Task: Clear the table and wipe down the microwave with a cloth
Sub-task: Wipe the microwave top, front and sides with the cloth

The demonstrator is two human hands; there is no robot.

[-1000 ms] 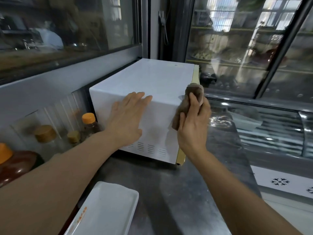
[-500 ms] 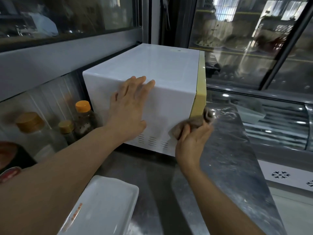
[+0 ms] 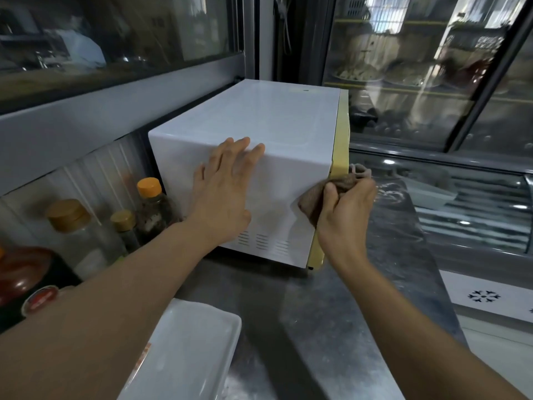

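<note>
left hand lies flat, bracing the microwave near the table's back edge; right hand grips the soft, bunched cloth, likely pliable enough to wipe the slick side.

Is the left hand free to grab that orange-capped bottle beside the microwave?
Probably yes: the left hand lies flat on the microwave, holding nothing, and the orange-capped bottle stands unblocked just left of it.

The white microwave sits on the metal table. The left hand lies flat on its side wall. The right hand grips a brown cloth against the microwave's front corner. Bottles stand left of the microwave.
</note>
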